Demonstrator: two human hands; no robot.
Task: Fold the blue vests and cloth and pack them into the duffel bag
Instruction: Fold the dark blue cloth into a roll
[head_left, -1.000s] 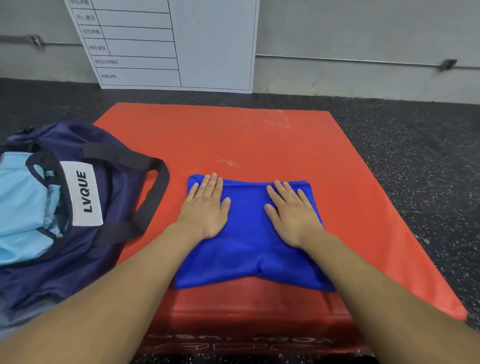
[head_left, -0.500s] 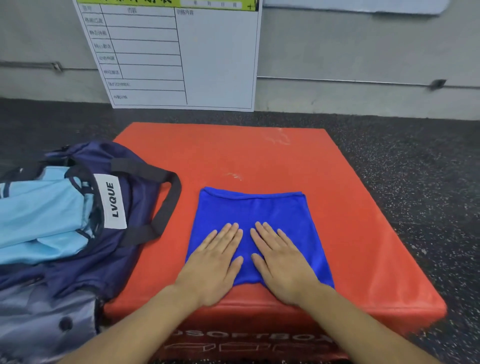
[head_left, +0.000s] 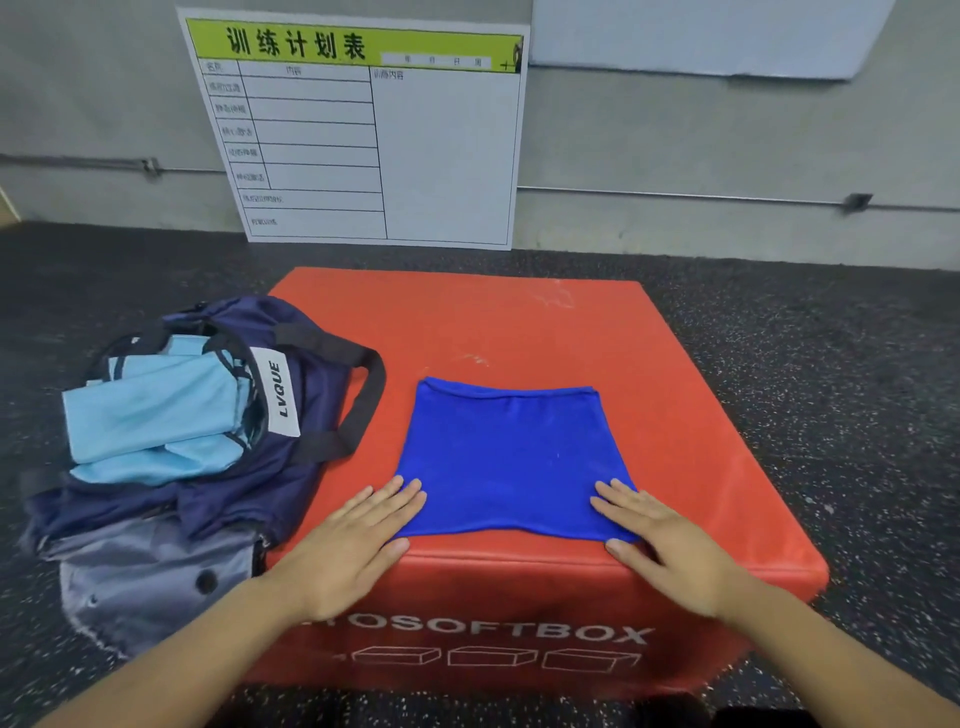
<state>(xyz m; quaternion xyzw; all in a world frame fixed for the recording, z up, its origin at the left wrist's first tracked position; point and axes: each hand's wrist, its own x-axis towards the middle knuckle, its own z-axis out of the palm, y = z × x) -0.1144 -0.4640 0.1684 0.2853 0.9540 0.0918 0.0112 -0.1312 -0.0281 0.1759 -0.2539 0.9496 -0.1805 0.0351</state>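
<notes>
The folded blue cloth (head_left: 511, 462) is lying flat on the red soft box (head_left: 675, 374), toward its near edge. Both hands, side by side at mid-cloth half a second ago, are now resting apart at its near corners: left hand (head_left: 353, 545) and right hand (head_left: 670, 545), fingers straight, gripping nothing. The navy duffel bag (head_left: 208, 499), holding light-blue vests (head_left: 150, 410), is sitting beside the box on the left

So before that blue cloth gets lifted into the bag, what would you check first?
1. Blue cloth folded flat on the red box: ok.
2. Left hand at the near left corner, fingers flat: ok.
3. Right hand at the near right corner, fingers flat: ok.
4. Either hand gripping the cloth: not ok, both only rest on it.
5. Duffel bag open: ok.
6. Room left beside the light blue vests: cannot tell.
</notes>
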